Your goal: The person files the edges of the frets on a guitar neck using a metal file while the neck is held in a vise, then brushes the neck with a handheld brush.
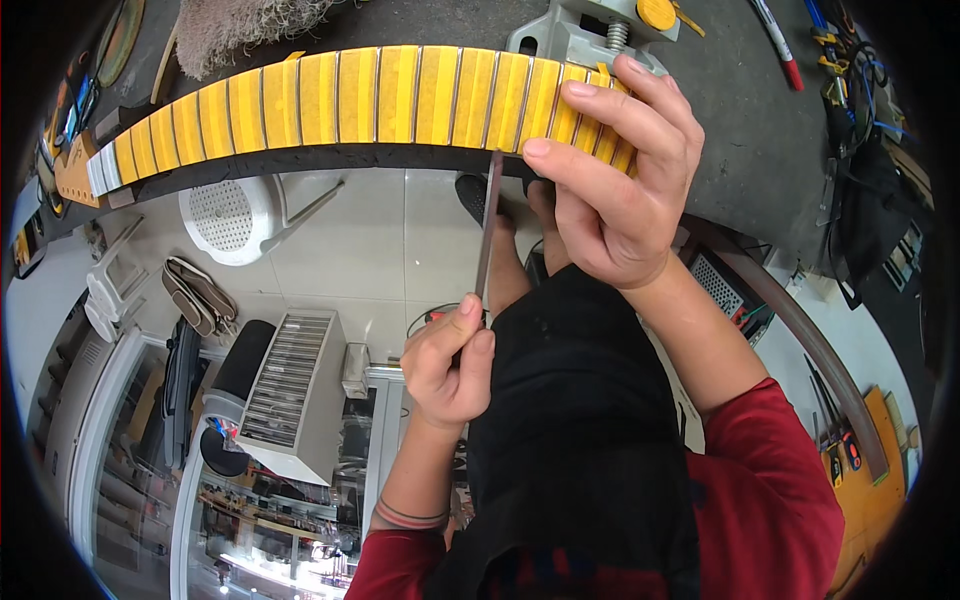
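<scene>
A guitar neck lies across the bench edge, its fretboard covered in yellow tape strips with the metal frets showing between them. My left hand is closed around the lower end of a thin, dark file. The file slants upward, and its tip meets the near edge of the fretboard. At the neck's right end, my right hand holds the taped fretboard with bent fingers. One of its fingertips lies just right of the file's tip. My right palm hides part of the neck's end.
A grey metal vise stands behind the neck's right end. On the dark bench lie a red-capped marker and a bristly brown mat. Below are a white stool and a slatted white box.
</scene>
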The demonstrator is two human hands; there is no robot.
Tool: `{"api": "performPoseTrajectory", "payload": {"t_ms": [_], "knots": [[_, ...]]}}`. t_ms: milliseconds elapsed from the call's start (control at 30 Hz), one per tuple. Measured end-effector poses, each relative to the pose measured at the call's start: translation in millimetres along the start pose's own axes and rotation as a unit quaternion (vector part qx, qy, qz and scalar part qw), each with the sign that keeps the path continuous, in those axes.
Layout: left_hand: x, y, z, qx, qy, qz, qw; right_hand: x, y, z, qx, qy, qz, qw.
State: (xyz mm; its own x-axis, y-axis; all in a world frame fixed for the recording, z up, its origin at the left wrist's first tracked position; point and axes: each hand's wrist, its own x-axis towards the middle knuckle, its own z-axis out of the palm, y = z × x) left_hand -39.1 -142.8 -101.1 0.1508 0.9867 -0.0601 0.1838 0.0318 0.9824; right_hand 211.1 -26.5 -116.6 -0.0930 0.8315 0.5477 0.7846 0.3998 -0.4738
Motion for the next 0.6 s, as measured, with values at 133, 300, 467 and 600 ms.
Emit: {"api": "performPoseTrajectory", "payload": {"t_ms": [133, 300, 467, 600], "knots": [[8.4, 0.3, 0.4, -0.025, -0.025, -0.025, 0.999, -0.2, -0.7, -1.1, 0.006, -0.006, 0.001, 1.000], [89.0, 28.4, 31.3, -0.055, 0.006, -0.052, 0.997, 2.2, -1.0, -0.4, 0.006, -0.001, -0.003, 1.000], [64.3, 24.6, 19.9, -0.041, -0.014, -0.025, 0.999, 1.9, 0.5, -2.6, -0.003, -0.005, -0.003, 1.000], [37.7, 19.0, 13.9, 0.063, -0.010, 0.052, 0.997, -1.7, 1.8, 0.2, -0.007, 0.001, -0.011, 1.000]]}}
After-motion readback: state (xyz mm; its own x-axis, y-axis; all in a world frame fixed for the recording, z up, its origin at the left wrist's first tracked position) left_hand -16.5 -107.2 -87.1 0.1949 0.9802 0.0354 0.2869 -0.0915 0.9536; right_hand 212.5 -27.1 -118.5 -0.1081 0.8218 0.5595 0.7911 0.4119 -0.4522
